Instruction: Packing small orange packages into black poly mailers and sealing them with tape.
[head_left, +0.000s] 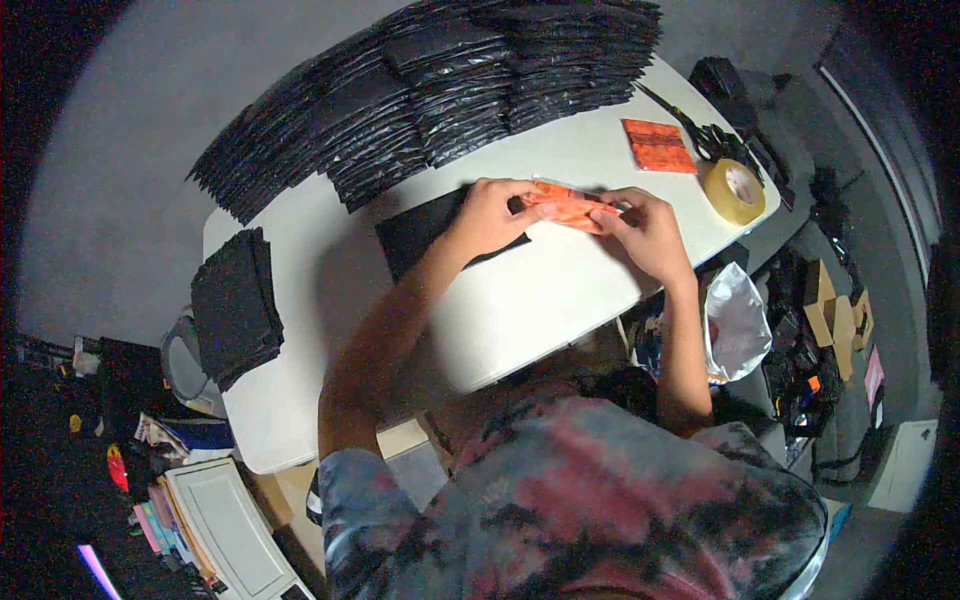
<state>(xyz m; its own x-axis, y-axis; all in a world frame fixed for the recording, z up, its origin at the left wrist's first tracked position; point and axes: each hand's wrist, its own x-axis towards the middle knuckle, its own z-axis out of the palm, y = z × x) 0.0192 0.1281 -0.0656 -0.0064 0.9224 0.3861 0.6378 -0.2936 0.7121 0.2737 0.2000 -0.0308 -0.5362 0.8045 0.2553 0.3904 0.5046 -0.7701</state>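
Both my hands hold an orange packet in clear plastic film above the white table. My left hand grips its left end and my right hand its right end, with thumbs on the near side. Beneath my left hand and forearm lies a flat black sheet or bag, partly hidden. A second flat orange packet rests on the table, up and right of my right hand. Beside it are a roll of clear yellowish tape and black-handled scissors.
Overlapping rows of black plastic bags line the table's far edge. A smaller black stack overhangs the left edge. Below the right edge stands an open silver-lined bag, with cardboard farther right. A white panel is at lower left.
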